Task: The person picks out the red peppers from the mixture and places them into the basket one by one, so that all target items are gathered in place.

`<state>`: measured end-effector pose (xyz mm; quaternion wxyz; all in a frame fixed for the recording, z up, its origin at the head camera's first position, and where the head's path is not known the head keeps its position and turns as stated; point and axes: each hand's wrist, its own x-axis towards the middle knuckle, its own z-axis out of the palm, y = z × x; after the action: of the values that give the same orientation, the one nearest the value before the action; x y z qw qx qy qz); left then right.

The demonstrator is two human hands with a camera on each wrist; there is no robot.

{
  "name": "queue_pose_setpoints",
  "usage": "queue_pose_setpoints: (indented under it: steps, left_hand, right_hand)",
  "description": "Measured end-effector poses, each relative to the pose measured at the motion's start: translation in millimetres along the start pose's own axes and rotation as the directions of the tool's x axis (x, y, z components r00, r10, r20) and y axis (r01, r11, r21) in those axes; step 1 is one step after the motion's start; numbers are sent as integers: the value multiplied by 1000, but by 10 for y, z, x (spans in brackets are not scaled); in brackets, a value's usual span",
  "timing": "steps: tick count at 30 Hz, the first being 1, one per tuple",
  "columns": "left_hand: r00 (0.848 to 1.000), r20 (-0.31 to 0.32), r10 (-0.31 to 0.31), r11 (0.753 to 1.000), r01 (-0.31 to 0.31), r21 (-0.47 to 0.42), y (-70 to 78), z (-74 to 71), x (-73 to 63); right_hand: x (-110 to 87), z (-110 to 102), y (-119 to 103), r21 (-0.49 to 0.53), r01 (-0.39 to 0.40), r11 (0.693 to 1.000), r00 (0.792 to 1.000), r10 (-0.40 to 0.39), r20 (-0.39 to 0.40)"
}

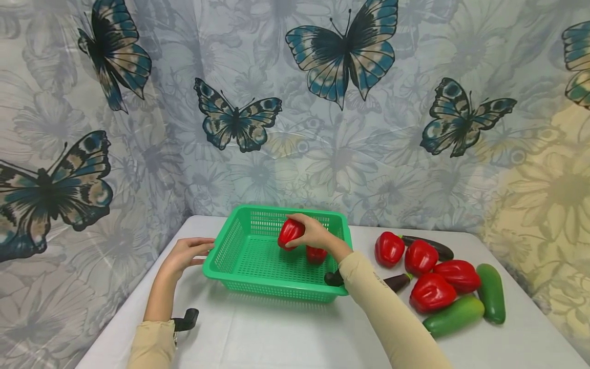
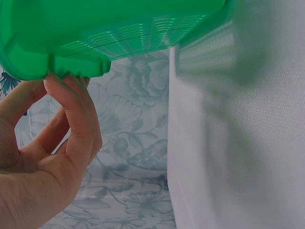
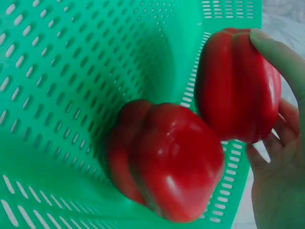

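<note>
My right hand (image 1: 317, 234) grips a red bell pepper (image 1: 289, 234) above the floor of a green perforated plastic basket (image 1: 281, 291). In the right wrist view, the thumb lies over one end of that pepper and the fingers reach around its far side. A second red bell pepper (image 3: 174, 160) rests in the basket, close beside the held one. My left hand (image 1: 184, 252) is at the basket's left rim. The left wrist view shows its curled fingers (image 2: 71, 102) pinching the small ledge under that rim.
Right of the basket on the white table (image 1: 258, 333) lie several red bell peppers (image 1: 430, 293), a green zucchini-like vegetable (image 1: 492, 293), another green one (image 1: 454, 316), and two dark eggplants (image 1: 430, 247). A butterfly-patterned cloth (image 1: 322, 169) hangs behind the table.
</note>
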<state>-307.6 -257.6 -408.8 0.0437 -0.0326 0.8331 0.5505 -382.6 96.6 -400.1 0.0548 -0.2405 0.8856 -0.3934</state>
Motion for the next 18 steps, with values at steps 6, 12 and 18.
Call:
queue_pose_setpoints:
  steps: [6, 12, 18]
  left_hand:
    - [1000, -7, -3, 1000, 3, 4, 0, 9, 7]
    - [1000, -8, -6, 1000, 6, 3, -8, 9, 14]
    - [1000, -7, -7, 1000, 7, 4, -3, 12, 4]
  right_hand:
    - [-3, -6, 44, 12, -8, 1000, 1000, 8, 6]
    - [4, 2, 74, -30, -21, 999, 1000, 21, -3]
    - [-19, 4, 100, -101, -63, 993, 998, 64, 2]
